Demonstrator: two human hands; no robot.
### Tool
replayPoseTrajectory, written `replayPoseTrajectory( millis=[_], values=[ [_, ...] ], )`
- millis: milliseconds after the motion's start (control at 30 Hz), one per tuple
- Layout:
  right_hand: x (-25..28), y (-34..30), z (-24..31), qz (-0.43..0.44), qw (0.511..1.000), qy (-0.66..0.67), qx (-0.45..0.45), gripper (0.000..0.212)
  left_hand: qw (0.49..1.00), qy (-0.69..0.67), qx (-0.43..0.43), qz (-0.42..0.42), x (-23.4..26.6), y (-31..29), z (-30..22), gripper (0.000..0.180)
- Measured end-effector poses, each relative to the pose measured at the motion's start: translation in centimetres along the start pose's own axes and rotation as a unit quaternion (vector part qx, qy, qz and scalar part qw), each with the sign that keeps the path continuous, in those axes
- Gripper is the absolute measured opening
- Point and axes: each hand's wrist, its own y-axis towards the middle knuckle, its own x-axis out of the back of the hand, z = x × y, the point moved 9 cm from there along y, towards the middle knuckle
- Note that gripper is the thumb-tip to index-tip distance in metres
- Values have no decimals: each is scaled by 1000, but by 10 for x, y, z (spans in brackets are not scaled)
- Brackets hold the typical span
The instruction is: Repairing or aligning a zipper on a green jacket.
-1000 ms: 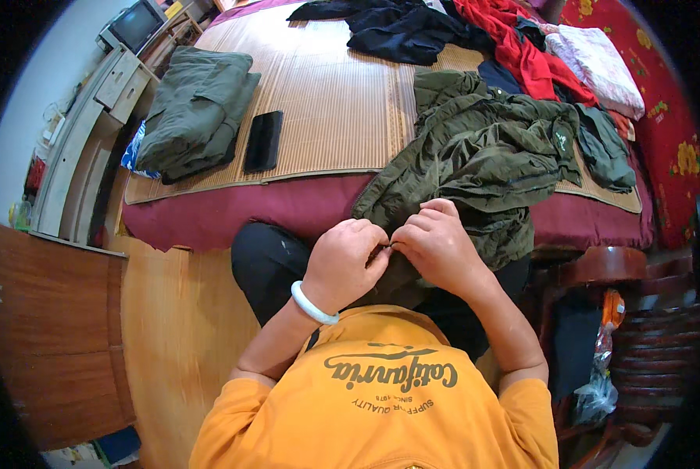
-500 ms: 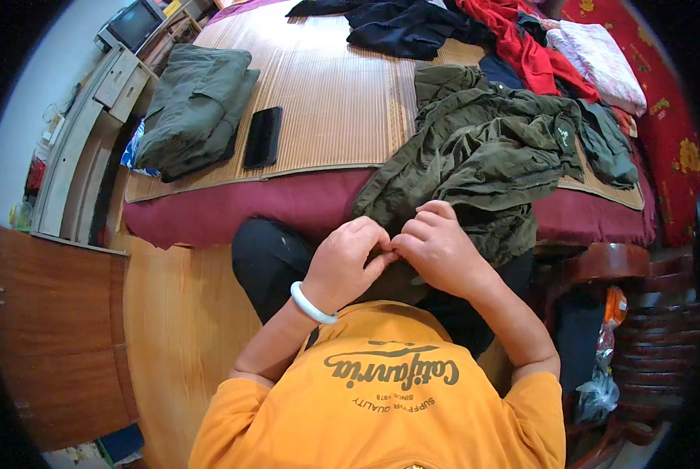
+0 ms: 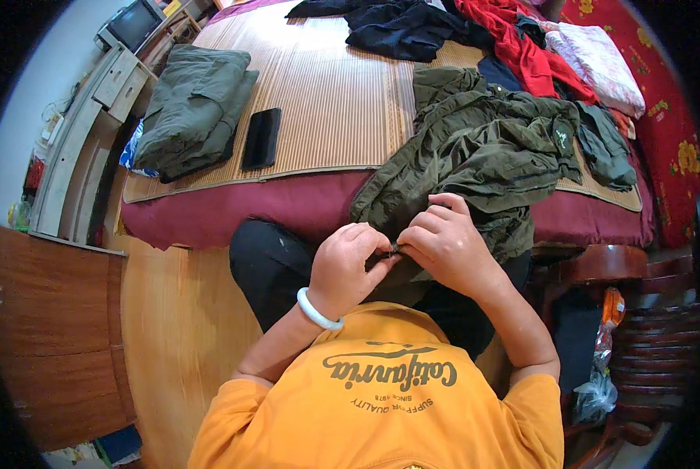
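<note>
On the left we saw folded green clothes (image 3: 198,109) and a black phone (image 3: 262,139), well apart from the hands. We found the left hand (image 3: 346,262) above the black trousers (image 3: 260,262), angled up and rightward, a white bangle (image 3: 317,310) at its wrist, thumb and fingers pinching a small dark bit, seemingly of the olive garment (image 3: 483,148). Just beside it, the right hand (image 3: 448,242) slanted inward, fingers bent, nipping the same bit. We saw the garment spread beyond both hands, rightward over the purple bedding (image 3: 592,223).
</note>
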Motion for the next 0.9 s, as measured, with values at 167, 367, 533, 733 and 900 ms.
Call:
replayPoseTrajectory(
  millis=[167, 367, 533, 733, 900],
  values=[
    [8, -1, 6, -33, 998, 30, 34, 9, 992, -95, 73, 38, -5, 2, 8, 20],
    [12, 0, 18, -16, 996, -38, 78, 11, 992, -105, 59, 38, -13, -5, 17, 19],
    [3, -2, 15, 13, 999, -20, 48, 10, 995, -70, 51, 52, -16, -7, 13, 18],
    [-4, 0, 10, 25, 999, 7, 39, 10, 991, -80, 80, 72, -24, -13, 21, 16],
    [4, 2, 14, -15, 999, -10, 45, 6, 998, -21, 39, 46, -23, -15, 19, 20]
  ],
)
